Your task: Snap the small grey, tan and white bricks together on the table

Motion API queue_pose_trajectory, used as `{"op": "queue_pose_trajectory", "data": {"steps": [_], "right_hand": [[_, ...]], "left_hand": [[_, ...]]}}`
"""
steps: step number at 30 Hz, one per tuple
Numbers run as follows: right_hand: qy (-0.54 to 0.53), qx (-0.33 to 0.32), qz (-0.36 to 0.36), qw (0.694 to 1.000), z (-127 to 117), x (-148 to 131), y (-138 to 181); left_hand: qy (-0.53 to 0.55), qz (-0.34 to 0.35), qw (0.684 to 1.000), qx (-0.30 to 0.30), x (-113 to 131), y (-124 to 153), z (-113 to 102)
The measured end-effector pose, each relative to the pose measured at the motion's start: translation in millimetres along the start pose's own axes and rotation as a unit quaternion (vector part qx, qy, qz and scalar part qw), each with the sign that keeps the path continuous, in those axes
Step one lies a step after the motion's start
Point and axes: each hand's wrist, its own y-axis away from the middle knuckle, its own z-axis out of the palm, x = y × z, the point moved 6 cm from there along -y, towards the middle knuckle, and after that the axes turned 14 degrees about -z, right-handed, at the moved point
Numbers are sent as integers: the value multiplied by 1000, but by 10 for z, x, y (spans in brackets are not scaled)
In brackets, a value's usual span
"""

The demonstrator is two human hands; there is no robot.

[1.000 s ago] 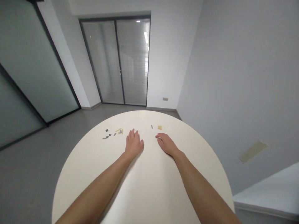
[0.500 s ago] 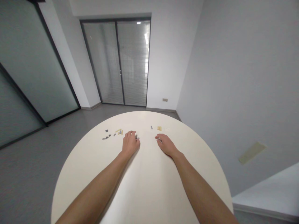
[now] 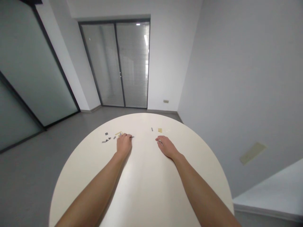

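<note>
Bench (image 3: pixel 146 189): one, beneath all the fingers.
Left hand (image 3: pixel 123 144): one, fingers pinching one gray strip (image 3: pixel 133 137).
Right hand (image 3: pixel 167 147): one, fingers curled around one gray sliver (image 3: pixel 160 141); cannot tell whether gripping.
Yellow square (image 3: pixel 160 130): one, just beyond the right fingers.
Dark square (image 3: pixel 106 134): one, left of the left fingers.
Small black pieces (image 3: pixel 109 138): two, likewise left.

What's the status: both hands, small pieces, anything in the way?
Left hand at small grey piece, grip unclear. Right hand curled near yellow square. Yellow strip close by left hand, possible obstruction.
</note>
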Motion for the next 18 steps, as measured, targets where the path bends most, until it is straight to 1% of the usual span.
{"op": "queue_pose_trajectory", "data": {"steps": [5,11,15,18], "right_hand": [[5,-2,1,1000,4,3,-2],[8,2,2,1000,-1,2,8],[13,10,-6,1000,-42,-70,-3],[5,1,-45,999,-46,-210,-34]], "left_hand": [[5,76,997,-15,148,64,14],[3,165,986,-26,455,268,0],[46,259,961,-82,640,415,15],[59,291,949,-106,683,460,3]]}}
